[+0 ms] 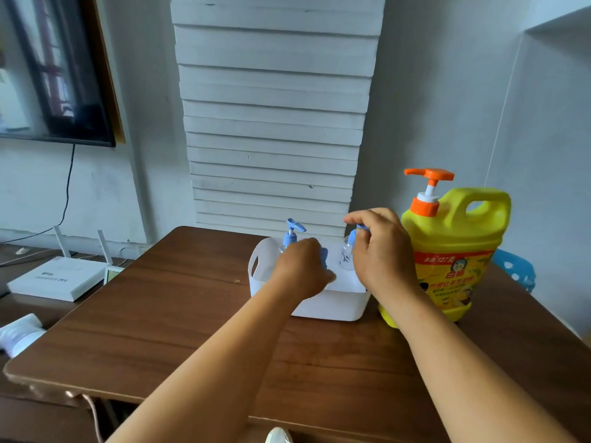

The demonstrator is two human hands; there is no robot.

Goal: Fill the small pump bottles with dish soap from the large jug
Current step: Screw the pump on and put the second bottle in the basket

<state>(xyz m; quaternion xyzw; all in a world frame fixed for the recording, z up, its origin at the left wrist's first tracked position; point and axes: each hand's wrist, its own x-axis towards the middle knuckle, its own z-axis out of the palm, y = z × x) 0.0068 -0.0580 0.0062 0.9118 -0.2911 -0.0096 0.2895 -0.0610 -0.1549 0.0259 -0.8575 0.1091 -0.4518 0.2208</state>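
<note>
White slatted panelling backs the brown tabletop [179,314] in your head view. Your left hand [300,270] reaches into the white caddy [332,305], its grip curled round a blue-topped pump bottle [323,258]. Your right hand [380,247] pinches the pump head of a second small bottle [347,260]; a third bottle [291,238] stands behind. These clear bottles look light and stiff, probably slick, so hold their bodies, not the spouts. Just beside the caddy, the yellow jug [454,251] looks full and heavy; take its moulded handle.
</note>
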